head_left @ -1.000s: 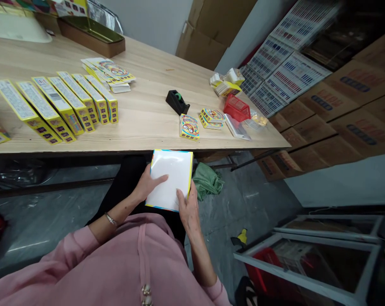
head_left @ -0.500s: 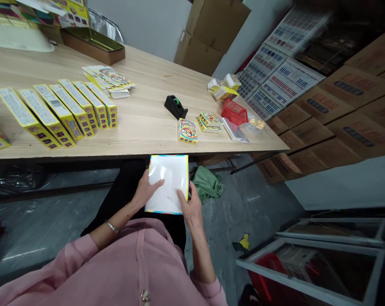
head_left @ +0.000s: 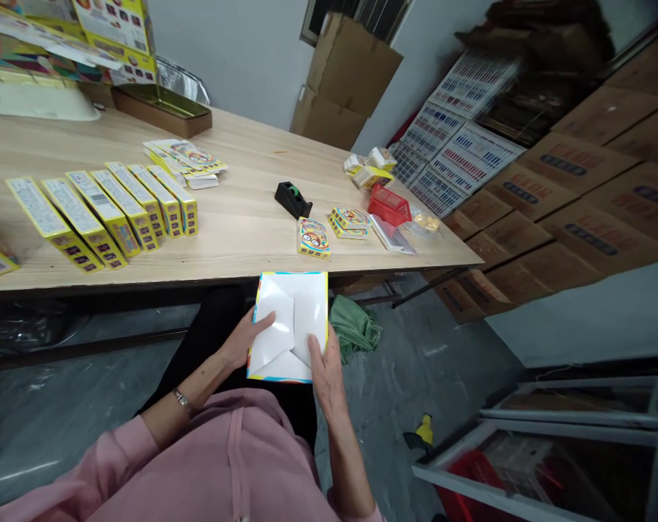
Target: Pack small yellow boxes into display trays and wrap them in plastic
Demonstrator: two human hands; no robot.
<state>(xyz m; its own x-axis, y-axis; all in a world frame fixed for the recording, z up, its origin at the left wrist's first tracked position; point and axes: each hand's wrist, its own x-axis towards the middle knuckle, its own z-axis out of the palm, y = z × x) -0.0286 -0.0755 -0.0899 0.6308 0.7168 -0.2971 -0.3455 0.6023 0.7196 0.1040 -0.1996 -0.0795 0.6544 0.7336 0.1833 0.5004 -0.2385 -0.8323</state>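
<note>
Between my two hands, over my lap at the table's front edge, is a cardboard box (head_left: 288, 319) with white flaps folded inward and thin coloured edges. My left hand (head_left: 247, 339) grips its left side, thumb lying on a white flap. On the right side my right hand (head_left: 326, 362) holds it the same way, thumb on top and fingers behind. The fingers under the box are hidden. Just beyond it on the table stand a small yellow printed box (head_left: 313, 238) and a stack of similar boxes (head_left: 349, 222).
A black tape dispenser (head_left: 294, 199) stands mid-table, with a red basket (head_left: 389, 206) to the right. Several upright yellow boxes (head_left: 111, 203) line the left, before flat printed cartons (head_left: 190, 159). A green cloth (head_left: 353, 325) lies on the floor, and brown cartons (head_left: 579, 188) are stacked right.
The box's white flaps now show separate, slightly parted edges, where they looked flatter before. Both hands keep their hold. The whole scene sits a little lower as the head view shifts.
</note>
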